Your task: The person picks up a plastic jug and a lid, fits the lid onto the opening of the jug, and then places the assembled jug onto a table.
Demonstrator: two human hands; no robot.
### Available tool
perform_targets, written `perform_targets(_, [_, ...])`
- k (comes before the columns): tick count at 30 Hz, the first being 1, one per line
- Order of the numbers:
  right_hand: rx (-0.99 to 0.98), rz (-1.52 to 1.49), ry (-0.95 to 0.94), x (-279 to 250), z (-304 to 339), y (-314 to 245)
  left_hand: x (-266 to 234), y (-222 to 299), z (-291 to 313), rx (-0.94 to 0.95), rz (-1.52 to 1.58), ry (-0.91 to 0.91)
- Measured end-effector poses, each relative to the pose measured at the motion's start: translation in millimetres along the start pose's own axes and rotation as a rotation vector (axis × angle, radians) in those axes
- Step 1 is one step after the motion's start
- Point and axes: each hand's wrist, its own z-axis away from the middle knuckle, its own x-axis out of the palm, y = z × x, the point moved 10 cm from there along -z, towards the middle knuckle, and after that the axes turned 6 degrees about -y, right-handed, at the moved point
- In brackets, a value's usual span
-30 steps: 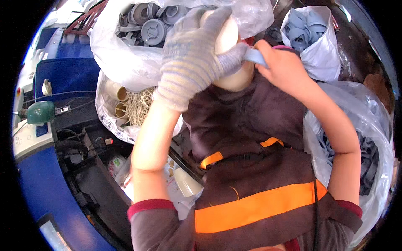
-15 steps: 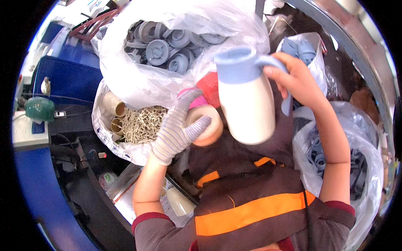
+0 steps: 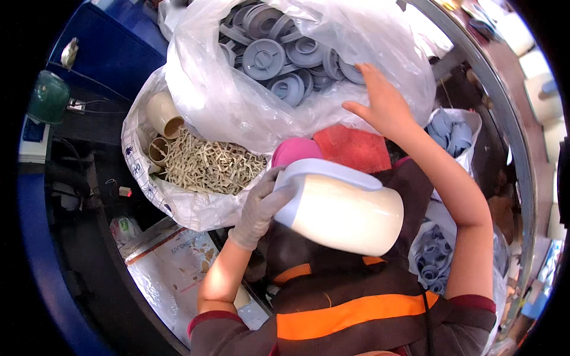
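A cream jug (image 3: pixel 350 213) with a pale blue collar and handle lies tilted on its side in front of my chest. Its blue collar end is in the grasp of my left hand (image 3: pixel 261 207), which wears a light glove; the handle runs along the upper side. My bare right hand (image 3: pixel 387 108) is raised with fingers spread, holding nothing. It is at the edge of a large clear plastic bag (image 3: pixel 214 113) full of round grey-blue lids (image 3: pixel 263 59). Just behind the jug are a pink rounded thing (image 3: pixel 295 151) and a red cloth (image 3: pixel 353 148).
At left, a white sack (image 3: pixel 202 212) holds many small beige pieces (image 3: pixel 211 163) and cream cylinders (image 3: pixel 163 114). To the right sit a bag of blue parts (image 3: pixel 449 132) and a bag of small grey-blue parts (image 3: pixel 432 252). A metal rail (image 3: pixel 510 113) curves along the right.
The jug has passed from my right hand to my left and tipped from upright onto its side. My right hand has moved toward the lids. The round cream piece by my left hand is out of sight.
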Motion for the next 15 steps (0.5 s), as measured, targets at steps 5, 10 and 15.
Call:
perform_targets(5, [-0.375, 0.625, 0.229, 75.3, -104.3, -24.6, -22.5, -41.1, 19.1, -0.078, 0.276, 0.034])
perform_targets(10, [0.000, 0.747, 0.085, 95.5, -203.8, 78.9, -24.0, -74.4, 13.9, -0.149, 0.301, 0.027])
perform_targets(15, [0.038, 0.271, -0.116, 73.3, -159.5, 89.2, -22.9, -70.9, 2.5, -0.195, 0.317, 0.045])
